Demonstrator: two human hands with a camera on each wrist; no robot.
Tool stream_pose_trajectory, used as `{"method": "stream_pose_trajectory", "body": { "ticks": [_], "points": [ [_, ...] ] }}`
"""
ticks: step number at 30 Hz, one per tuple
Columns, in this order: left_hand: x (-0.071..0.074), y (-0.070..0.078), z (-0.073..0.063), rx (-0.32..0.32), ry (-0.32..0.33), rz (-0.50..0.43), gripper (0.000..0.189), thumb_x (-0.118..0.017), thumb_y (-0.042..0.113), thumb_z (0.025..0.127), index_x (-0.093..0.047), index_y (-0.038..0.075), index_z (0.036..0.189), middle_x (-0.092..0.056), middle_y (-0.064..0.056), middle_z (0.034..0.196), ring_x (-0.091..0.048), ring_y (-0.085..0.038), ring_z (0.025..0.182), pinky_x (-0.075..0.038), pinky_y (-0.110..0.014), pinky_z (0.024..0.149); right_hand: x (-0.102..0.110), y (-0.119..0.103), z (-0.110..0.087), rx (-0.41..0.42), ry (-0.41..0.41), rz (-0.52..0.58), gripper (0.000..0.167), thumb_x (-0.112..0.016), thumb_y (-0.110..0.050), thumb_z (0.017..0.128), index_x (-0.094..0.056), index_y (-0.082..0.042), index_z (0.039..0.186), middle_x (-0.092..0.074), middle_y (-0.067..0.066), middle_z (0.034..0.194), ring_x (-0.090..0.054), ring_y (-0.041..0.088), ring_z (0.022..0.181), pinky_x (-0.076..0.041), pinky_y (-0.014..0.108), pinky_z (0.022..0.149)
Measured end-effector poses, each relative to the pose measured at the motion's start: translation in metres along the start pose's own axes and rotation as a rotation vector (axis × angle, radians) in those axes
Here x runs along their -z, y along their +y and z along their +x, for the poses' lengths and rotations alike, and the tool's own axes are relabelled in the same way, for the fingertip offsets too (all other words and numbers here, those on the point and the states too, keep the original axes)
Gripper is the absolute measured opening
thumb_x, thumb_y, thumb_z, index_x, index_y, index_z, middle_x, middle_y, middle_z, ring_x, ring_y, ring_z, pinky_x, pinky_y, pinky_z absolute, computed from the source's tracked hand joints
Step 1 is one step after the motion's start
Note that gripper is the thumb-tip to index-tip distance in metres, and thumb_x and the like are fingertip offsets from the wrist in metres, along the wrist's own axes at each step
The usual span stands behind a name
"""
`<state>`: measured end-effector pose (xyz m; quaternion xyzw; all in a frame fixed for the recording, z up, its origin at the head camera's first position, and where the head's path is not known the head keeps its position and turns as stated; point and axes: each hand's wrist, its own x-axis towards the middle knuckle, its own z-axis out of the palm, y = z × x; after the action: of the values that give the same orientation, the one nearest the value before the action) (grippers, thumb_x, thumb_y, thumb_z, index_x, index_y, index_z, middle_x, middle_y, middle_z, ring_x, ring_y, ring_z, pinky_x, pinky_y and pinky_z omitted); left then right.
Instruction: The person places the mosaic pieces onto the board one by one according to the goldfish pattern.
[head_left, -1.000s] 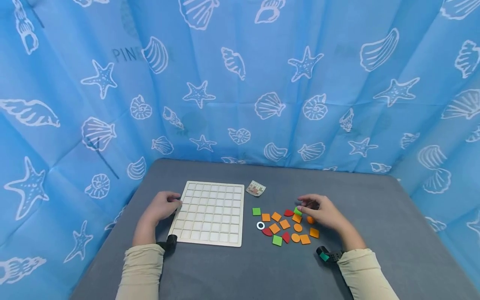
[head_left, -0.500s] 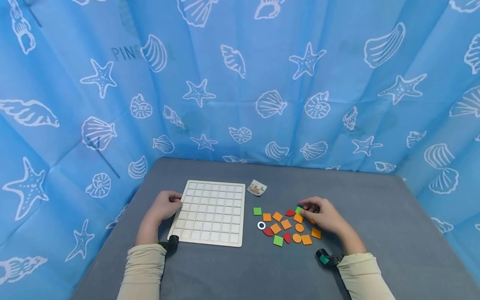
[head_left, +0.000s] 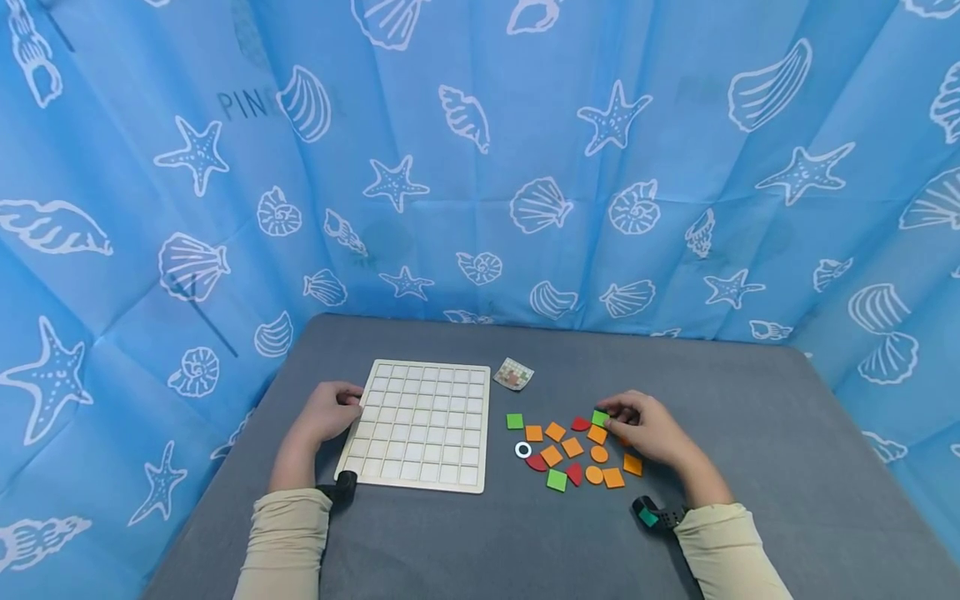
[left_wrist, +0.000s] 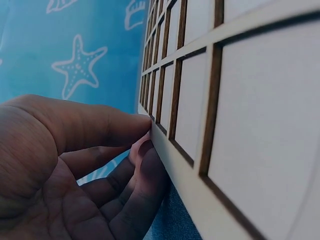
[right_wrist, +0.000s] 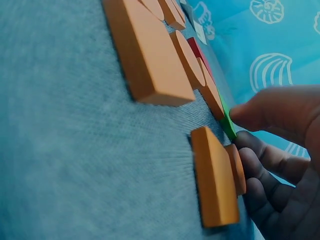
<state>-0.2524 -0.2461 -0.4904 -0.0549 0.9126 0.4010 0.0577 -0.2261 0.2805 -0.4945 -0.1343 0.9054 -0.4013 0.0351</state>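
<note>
At the left side of a pale wooden grid board (head_left: 420,425) my left hand (head_left: 324,412) holds the edge, its thumb on the frame. In the left wrist view the other fingers (left_wrist: 150,175) curl below that rim. My right hand (head_left: 647,425) pinches a green square tile (head_left: 601,417) at the far right of a loose group of pieces. Its thumb (right_wrist: 245,114) meets the tile's edge in the right wrist view. Just nearer lies an orange square tile (head_left: 597,434). An orange round piece (right_wrist: 238,169) sits under the curled fingers, mostly hidden in the head view.
Between board and right hand lie several orange squares (head_left: 572,447), orange discs (head_left: 594,475), red quarter-round pieces (head_left: 536,462), other green squares (head_left: 557,480) and a white ring (head_left: 522,450). A small patterned card (head_left: 513,374) lies behind them. A blue shell-print curtain (head_left: 450,208) borders the grey table.
My right hand has shifted slightly, and its thumb and fingers have come together at the green tile's edge. The left hand stays at the board. The head view has shifted a little.
</note>
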Motion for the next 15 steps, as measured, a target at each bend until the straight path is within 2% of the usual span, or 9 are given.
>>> {"method": "stream_pose_trajectory", "body": {
  "ticks": [15],
  "points": [
    [0.0008, 0.0027, -0.0012, 0.017, -0.009, 0.015, 0.042, -0.06, 0.004, 0.097, -0.064, -0.008, 0.137, -0.066, -0.02, 0.112, -0.06, -0.031, 0.098, -0.05, -0.043, 0.083, 0.0008, 0.0009, 0.0008, 0.007, -0.026, -0.027, 0.033, -0.078, -0.006, 0.091, -0.076, 0.0, 0.123, -0.067, 0.011, 0.111, -0.058, 0.021, 0.092, -0.049, 0.026, 0.074]
  ]
}}
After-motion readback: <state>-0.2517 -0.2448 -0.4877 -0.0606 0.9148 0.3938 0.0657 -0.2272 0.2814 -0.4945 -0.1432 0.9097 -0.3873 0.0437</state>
